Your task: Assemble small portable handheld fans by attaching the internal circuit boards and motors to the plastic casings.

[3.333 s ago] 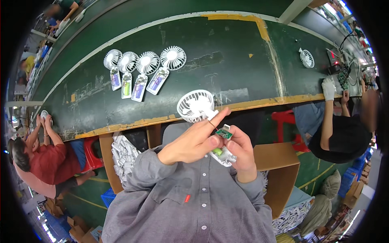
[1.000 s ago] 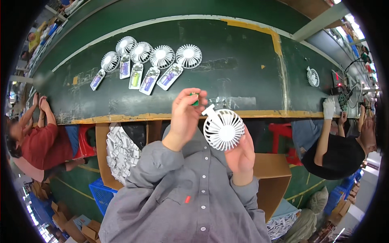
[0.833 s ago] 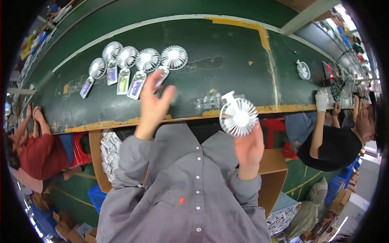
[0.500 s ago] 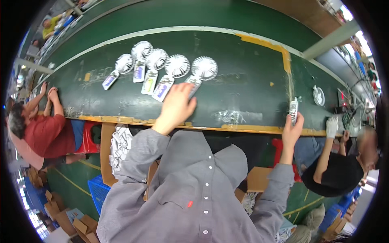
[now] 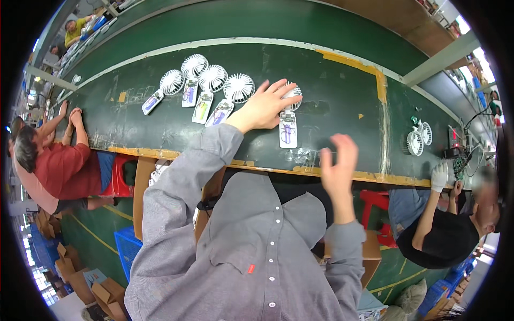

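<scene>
A white handheld fan [image 5: 288,134] lies on the green bench in front of me, its handle toward me. My left hand [image 5: 263,108] reaches over its round head with fingers stretched and apart, partly hiding it. Whether the fingertips press on the head I cannot tell. To the left several similar fans [image 5: 239,89] lie in a loose group, heads away from me, with purple or yellow-green parts showing in their handles. My right hand [image 5: 340,166], blurred, hovers near the bench's front edge. Its thumb and fingers are apart and nothing is in it.
Two white fan heads [image 5: 415,142] stand at the right beside cables and a small red-lit device [image 5: 454,136]. A co-worker in black with a white glove [image 5: 439,176] sits there; people in red [image 5: 67,171] sit at the left. Cardboard boxes [image 5: 370,257] and a blue crate [image 5: 127,250] are below.
My right hand has let go of a white fan part at the right and moved left. A second fan head now stands there. The fan by my left hand has shifted right, along with the hand.
</scene>
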{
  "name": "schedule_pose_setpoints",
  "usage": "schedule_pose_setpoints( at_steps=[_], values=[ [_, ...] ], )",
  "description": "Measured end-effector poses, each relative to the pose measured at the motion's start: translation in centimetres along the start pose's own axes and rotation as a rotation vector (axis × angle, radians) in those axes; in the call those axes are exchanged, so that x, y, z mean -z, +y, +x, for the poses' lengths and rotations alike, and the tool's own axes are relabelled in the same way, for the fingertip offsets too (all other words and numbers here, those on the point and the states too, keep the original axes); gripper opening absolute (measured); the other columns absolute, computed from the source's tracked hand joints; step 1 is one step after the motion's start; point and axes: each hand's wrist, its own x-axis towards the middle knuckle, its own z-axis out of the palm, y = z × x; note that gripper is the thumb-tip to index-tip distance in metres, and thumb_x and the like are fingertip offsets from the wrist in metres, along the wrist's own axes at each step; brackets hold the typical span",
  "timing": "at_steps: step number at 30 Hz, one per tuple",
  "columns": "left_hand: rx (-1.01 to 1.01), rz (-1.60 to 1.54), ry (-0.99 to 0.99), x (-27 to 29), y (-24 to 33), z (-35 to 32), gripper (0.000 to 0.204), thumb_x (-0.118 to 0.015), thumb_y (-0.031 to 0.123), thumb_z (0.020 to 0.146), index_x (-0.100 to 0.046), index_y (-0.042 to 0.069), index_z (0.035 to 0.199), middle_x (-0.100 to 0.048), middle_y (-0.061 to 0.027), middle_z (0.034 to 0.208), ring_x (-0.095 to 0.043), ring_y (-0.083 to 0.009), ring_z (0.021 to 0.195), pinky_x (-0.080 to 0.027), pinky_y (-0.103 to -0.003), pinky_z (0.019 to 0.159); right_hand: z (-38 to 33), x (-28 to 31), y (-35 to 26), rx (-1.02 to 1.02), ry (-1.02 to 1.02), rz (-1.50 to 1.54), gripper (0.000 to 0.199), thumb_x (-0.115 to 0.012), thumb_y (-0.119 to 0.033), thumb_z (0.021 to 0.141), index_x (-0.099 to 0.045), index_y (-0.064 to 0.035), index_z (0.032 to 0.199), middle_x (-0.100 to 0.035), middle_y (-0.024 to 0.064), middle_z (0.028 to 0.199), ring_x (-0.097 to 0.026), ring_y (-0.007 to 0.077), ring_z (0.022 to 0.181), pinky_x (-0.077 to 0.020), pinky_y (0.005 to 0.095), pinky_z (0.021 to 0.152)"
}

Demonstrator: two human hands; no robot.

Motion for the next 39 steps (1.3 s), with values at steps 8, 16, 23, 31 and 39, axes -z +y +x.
schedule_pose_setpoints(
  at_steps=[8, 16, 23, 31, 39],
  values=[
    [-0.038, -0.194, -0.036, -0.4, 5.0, 1.7, 0.059, -0.076, 0.025, 0.064, -0.056, 0.008, 0.117, -0.050, -0.0151, 0.119, -0.048, -0.0336, 0.117, -0.047, -0.049, 0.094, -1.5, -3.0, -1.4, -0.022, -0.011, -0.117, 0.042, -0.068, -0.014, 0.080, -0.052, -0.0002, 0.117, -0.055, 0.0155, 0.121, -0.050, 0.0373, 0.117, -0.0400, 0.0474, 0.098],
    [-0.055, -0.267, 0.043, 2.4, 8.5, -0.8, 0.059, -0.074, 0.033, 0.061, -0.063, 0.008, 0.113, -0.061, -0.0084, 0.110, -0.053, -0.0292, 0.106, -0.047, -0.044, 0.089, -4.9, 0.6, -0.7, -0.088, -0.087, 0.207, 0.033, -0.077, -0.006, 0.074, -0.060, -0.0011, 0.102, -0.061, 0.0158, 0.114, -0.062, 0.0330, 0.101, -0.0504, 0.0381, 0.086],
    [-0.193, -0.357, -0.061, 6.9, 11.0, -1.9, 0.050, -0.073, 0.028, 0.056, -0.064, 0.006, 0.100, -0.059, -0.0099, 0.101, -0.056, -0.0289, 0.097, -0.049, -0.042, 0.084, -5.8, 6.6, -6.4, -0.195, -0.265, 0.307, 0.030, -0.080, -0.013, 0.074, -0.064, 0.0003, 0.096, -0.064, 0.0136, 0.105, -0.066, 0.0304, 0.087, -0.0551, 0.0350, 0.071],
    [-0.127, -0.443, -0.064, 9.7, 11.1, -1.5, 0.058, -0.075, 0.021, 0.057, -0.061, 0.006, 0.110, -0.058, -0.0105, 0.110, -0.057, -0.0300, 0.102, -0.053, -0.040, 0.078, -7.6, 6.6, -7.2, -0.268, -0.760, 0.449, 0.030, -0.076, -0.019, 0.078, -0.063, 0.0006, 0.097, -0.064, 0.0116, 0.092, -0.064, 0.0295, 0.081, -0.0512, 0.0365, 0.071],
    [-0.135, -0.570, -0.163, 6.6, 11.4, -2.7, 0.063, -0.075, 0.021, 0.061, -0.058, 0.007, 0.120, -0.056, -0.0124, 0.122, -0.055, -0.0328, 0.111, -0.050, -0.041, 0.088, -9.4, 7.0, -7.2, -0.522, -0.361, 1.487, 0.021, -0.053, -0.015, 0.089, -0.060, 0.0052, 0.088, -0.067, 0.0212, 0.099, -0.062, 0.0332, 0.102, -0.0425, 0.0473, 0.097]
  ],
)
